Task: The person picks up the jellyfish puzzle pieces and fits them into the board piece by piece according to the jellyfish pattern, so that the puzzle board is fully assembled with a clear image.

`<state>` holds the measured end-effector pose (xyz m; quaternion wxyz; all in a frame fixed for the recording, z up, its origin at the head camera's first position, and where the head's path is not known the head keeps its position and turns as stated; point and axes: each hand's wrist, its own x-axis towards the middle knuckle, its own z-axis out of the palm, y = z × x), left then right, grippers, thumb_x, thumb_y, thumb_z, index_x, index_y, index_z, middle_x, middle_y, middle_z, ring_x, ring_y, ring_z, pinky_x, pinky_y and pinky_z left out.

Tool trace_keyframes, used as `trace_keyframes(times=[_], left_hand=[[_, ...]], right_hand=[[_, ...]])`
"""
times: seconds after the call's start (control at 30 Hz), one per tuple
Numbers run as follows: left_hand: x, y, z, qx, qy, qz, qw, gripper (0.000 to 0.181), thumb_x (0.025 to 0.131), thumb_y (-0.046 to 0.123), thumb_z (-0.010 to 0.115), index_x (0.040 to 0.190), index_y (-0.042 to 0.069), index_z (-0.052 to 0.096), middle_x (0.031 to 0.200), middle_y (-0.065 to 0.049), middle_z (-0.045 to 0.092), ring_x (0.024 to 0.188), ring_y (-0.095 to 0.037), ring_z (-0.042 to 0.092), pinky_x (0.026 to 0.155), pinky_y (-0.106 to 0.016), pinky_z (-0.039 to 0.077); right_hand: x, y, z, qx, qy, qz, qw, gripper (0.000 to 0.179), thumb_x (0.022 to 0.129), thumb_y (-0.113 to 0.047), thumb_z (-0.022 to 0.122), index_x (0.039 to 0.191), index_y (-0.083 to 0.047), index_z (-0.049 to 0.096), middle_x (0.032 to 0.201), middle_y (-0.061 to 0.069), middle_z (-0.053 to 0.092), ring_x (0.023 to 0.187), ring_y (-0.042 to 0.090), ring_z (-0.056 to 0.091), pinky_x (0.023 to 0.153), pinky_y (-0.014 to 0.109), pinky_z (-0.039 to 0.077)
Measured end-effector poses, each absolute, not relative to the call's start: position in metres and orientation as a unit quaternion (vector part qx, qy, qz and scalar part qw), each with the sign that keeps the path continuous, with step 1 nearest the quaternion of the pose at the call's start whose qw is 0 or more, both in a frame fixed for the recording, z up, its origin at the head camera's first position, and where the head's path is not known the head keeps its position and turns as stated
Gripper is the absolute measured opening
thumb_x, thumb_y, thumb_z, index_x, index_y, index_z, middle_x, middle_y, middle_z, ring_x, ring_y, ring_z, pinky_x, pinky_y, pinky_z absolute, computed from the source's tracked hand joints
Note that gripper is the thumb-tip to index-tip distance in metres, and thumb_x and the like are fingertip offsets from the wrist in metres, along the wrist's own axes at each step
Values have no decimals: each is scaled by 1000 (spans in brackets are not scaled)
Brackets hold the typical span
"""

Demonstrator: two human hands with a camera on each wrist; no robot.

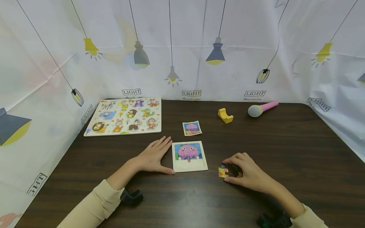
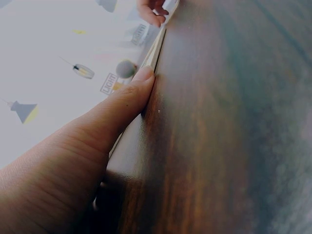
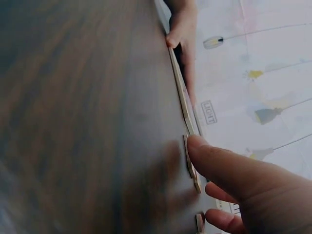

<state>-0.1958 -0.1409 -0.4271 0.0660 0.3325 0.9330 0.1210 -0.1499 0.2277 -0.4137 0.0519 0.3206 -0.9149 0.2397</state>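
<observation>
A small square jigsaw puzzle board [image 1: 190, 166] lies flat on the dark table, its upper part filled with a pink jellyfish picture and its lower part bare. My left hand [image 1: 154, 156] rests at the board's left side, fingers extended and thumb touching its lower left corner. To the right of the board, my right hand [image 1: 248, 172] pinches a yellow jigsaw piece [image 1: 222, 172] between thumb and index finger, close to the tabletop. Another small jigsaw piece [image 1: 240, 174] lies partly hidden under that hand. In the right wrist view, the thumb meets the edge of the thin piece [image 3: 189, 158].
Behind the board lies a small jellyfish picture card [image 1: 192, 128]. An animal puzzle board [image 1: 128, 115] sits at the back left. Farther right are a yellow curved block [image 1: 225, 116] and a pink toy microphone [image 1: 263, 108]. A white lamp-print cloth [image 1: 188, 38] hangs behind the table.
</observation>
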Motion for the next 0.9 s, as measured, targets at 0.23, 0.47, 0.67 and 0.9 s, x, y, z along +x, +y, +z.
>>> trace_keyframes(times=[0.23,0.47,0.67,0.9], left_hand=[[-195,-141,-427,333,933,121,65,116,68,82,45,148,7,8,153,-8,1,139,-25,-2,109,-44,6],[-195,-141,-427,334,933,118,65,116,68,82,45,148,7,7,153,-8,1,139,-24,-2,109,-44,6],[-196,-140,-427,331,934,118,69,116,67,84,43,148,8,6,153,-7,-1,139,-23,-4,109,-43,5],[-195,-141,-426,330,934,118,67,117,67,83,44,148,7,7,153,-8,1,139,-24,-3,109,-44,5]], right_hand=[[-147,225,-420,324,-913,233,83,38,75,-37,75,105,-17,64,98,-8,53,89,12,41,74,40,34],[-146,223,-420,311,-915,244,78,32,75,-32,76,101,-19,65,97,-9,54,88,12,41,73,38,32],[-145,221,-421,320,-915,230,85,40,75,-28,76,112,-17,65,97,-6,52,86,13,39,70,36,29],[-145,220,-423,325,-913,232,87,37,76,-26,75,111,-20,64,95,-8,50,82,11,35,67,34,24]])
